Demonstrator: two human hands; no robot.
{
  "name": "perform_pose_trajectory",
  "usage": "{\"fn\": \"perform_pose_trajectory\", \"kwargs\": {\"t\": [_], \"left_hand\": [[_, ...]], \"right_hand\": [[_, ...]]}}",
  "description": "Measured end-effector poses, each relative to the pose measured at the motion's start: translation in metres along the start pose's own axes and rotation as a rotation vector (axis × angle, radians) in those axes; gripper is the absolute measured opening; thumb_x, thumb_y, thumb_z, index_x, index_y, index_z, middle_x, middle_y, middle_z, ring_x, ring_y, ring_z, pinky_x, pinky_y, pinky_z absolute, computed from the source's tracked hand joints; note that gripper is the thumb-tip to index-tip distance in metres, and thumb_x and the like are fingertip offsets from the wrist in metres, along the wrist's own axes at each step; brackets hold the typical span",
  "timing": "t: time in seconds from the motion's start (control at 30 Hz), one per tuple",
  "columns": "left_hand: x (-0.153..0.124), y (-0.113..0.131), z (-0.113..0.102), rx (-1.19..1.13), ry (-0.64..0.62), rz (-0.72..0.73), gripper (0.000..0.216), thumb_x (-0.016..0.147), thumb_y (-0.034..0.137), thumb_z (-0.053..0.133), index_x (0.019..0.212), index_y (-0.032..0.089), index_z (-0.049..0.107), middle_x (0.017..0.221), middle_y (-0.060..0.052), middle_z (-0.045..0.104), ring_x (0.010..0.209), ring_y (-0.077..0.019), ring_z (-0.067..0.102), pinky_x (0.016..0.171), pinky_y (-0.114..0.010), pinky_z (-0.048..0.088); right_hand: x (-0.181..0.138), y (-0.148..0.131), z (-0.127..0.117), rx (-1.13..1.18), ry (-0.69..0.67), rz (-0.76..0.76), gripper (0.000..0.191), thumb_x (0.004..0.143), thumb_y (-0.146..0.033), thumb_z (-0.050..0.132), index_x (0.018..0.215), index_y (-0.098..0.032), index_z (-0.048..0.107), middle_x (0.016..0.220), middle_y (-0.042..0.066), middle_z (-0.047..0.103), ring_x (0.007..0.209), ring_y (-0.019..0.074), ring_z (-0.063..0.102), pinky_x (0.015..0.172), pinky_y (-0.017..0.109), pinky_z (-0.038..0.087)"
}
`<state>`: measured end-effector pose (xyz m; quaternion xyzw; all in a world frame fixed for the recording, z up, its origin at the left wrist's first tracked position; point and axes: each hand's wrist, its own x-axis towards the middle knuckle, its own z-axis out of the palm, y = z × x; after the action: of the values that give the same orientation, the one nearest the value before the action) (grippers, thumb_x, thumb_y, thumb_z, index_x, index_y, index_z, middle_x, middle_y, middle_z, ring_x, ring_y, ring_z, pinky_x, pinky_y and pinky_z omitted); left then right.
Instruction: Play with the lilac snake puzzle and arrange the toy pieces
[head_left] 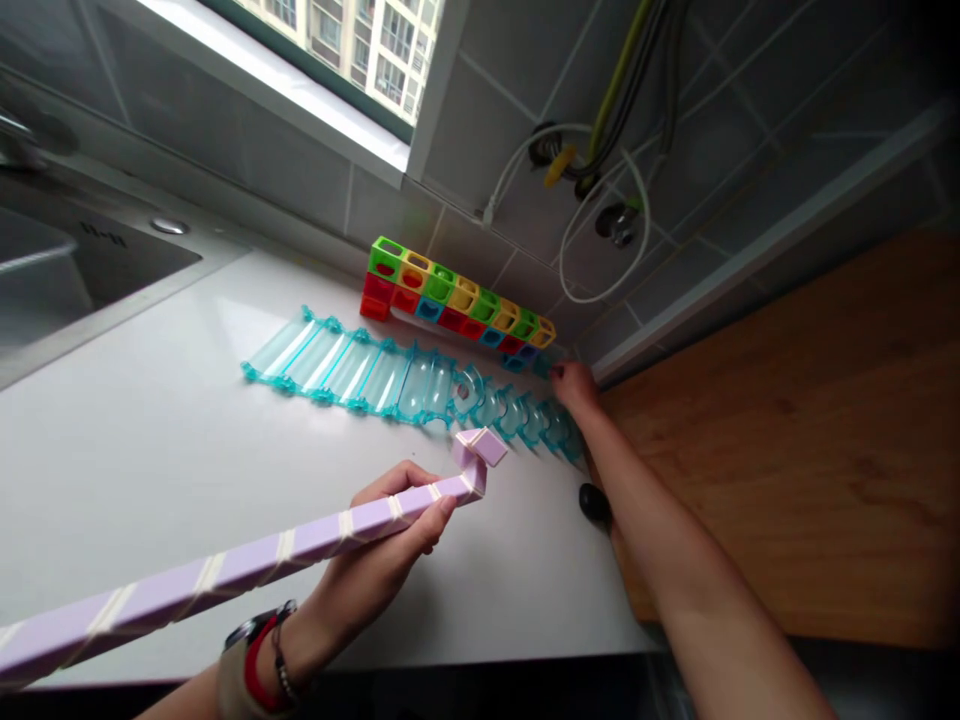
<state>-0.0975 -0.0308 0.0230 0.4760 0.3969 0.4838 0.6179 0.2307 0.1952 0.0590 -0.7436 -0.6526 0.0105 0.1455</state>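
A long lilac and white snake puzzle (pixel 315 538), mostly straight with a bent far end, runs out of view at the lower left. My left hand (pixel 382 550) is closed around it near the bend, thumb along its side. At the right end of the counter, my right hand (pixel 576 385) has its fingers pinched; what they hold, if anything, is too small to tell. That hand is beside a row of clear teal plastic pieces (pixel 352 372) and the end of a stacked row of coloured hollow cubes (pixel 450 300).
A wooden board (pixel 795 450) stands to the right, with a black rounded thing (pixel 595 503) by its edge. A sink (pixel 105 250) is at the left. Cables and a white cord (pixel 641 255) hang on the tiled wall beside a window (pixel 352 50). The white counter (pixel 187 440) lies beneath.
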Motion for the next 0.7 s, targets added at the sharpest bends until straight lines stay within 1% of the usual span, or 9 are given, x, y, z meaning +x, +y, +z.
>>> {"fn": "perform_pose_trajectory", "kwargs": {"t": [0.07,0.1,0.23,0.3,0.43,0.5,0.57,0.63,0.7], "left_hand": [[0.0,-0.002,0.001,-0.041,-0.021,-0.034,0.031,0.095,0.048,0.066,0.088,0.019,0.06,0.07,0.003,0.058,0.064,-0.012,0.052,0.063,-0.025,0.042],[0.001,-0.002,0.002,-0.069,-0.031,-0.052,0.032,0.095,0.049,0.066,0.088,0.019,0.059,0.07,0.003,0.058,0.064,-0.0121,0.053,0.063,-0.025,0.042],[0.004,-0.005,0.004,-0.167,-0.05,-0.115,0.034,0.094,0.051,0.067,0.087,0.019,0.058,0.068,0.003,0.058,0.062,-0.0124,0.053,0.062,-0.025,0.042],[0.005,-0.005,0.004,-0.208,-0.042,-0.148,0.035,0.092,0.052,0.068,0.086,0.019,0.058,0.065,0.003,0.058,0.061,-0.0124,0.053,0.062,-0.025,0.043],[0.008,-0.006,0.005,-0.262,-0.019,-0.215,0.038,0.089,0.054,0.07,0.082,0.019,0.057,0.062,0.002,0.057,0.058,-0.0131,0.053,0.059,-0.025,0.043],[0.009,-0.007,0.004,-0.267,-0.01,-0.223,0.038,0.088,0.055,0.071,0.081,0.019,0.058,0.063,0.002,0.058,0.058,-0.0132,0.053,0.058,-0.025,0.044],[0.009,-0.006,0.004,-0.273,0.004,-0.213,0.038,0.088,0.054,0.071,0.081,0.019,0.059,0.065,0.002,0.058,0.058,-0.0127,0.053,0.058,-0.025,0.044],[0.009,-0.005,0.004,-0.277,0.021,-0.201,0.038,0.088,0.054,0.071,0.081,0.019,0.058,0.065,0.002,0.057,0.058,-0.0124,0.053,0.057,-0.025,0.043],[0.008,-0.002,0.004,-0.273,0.032,-0.197,0.038,0.088,0.053,0.07,0.081,0.019,0.058,0.064,0.002,0.056,0.058,-0.0122,0.052,0.057,-0.024,0.042]], "right_hand": [[0.023,0.005,0.011,-0.074,-0.029,0.029,0.02,0.091,-0.018,0.067,0.107,-0.01,0.076,0.113,0.021,0.076,0.112,0.0301,0.068,0.096,0.04,0.049],[0.03,0.007,0.016,-0.105,-0.046,0.038,0.019,0.092,-0.02,0.068,0.108,-0.011,0.075,0.113,0.018,0.075,0.111,0.0292,0.069,0.096,0.042,0.05],[0.04,0.019,0.028,-0.193,-0.106,0.04,0.021,0.096,-0.033,0.069,0.105,-0.014,0.072,0.111,0.008,0.074,0.104,0.0232,0.07,0.096,0.046,0.054],[0.041,0.024,0.03,-0.207,-0.11,0.026,0.019,0.097,-0.032,0.068,0.102,-0.014,0.073,0.109,0.01,0.075,0.104,0.0248,0.071,0.094,0.044,0.054],[0.04,0.027,0.021,-0.187,-0.075,-0.013,0.016,0.094,-0.021,0.065,0.092,-0.012,0.078,0.103,0.021,0.077,0.103,0.0357,0.072,0.084,0.04,0.051],[0.034,0.026,0.011,-0.161,-0.049,-0.042,0.019,0.094,-0.022,0.062,0.092,-0.012,0.079,0.102,0.023,0.077,0.101,0.0371,0.072,0.08,0.039,0.05],[0.019,0.022,0.0,-0.127,-0.025,-0.081,0.024,0.095,-0.025,0.058,0.095,-0.013,0.079,0.103,0.022,0.077,0.099,0.0348,0.072,0.079,0.037,0.05],[-0.005,0.015,-0.009,-0.084,-0.024,-0.134,0.026,0.096,-0.027,0.056,0.098,-0.014,0.078,0.099,0.019,0.078,0.093,0.0303,0.072,0.078,0.036,0.049],[-0.037,0.006,-0.013,-0.036,-0.065,-0.2,0.024,0.093,-0.03,0.06,0.097,-0.015,0.078,0.089,0.014,0.078,0.081,0.0256,0.071,0.074,0.033,0.049]]}}
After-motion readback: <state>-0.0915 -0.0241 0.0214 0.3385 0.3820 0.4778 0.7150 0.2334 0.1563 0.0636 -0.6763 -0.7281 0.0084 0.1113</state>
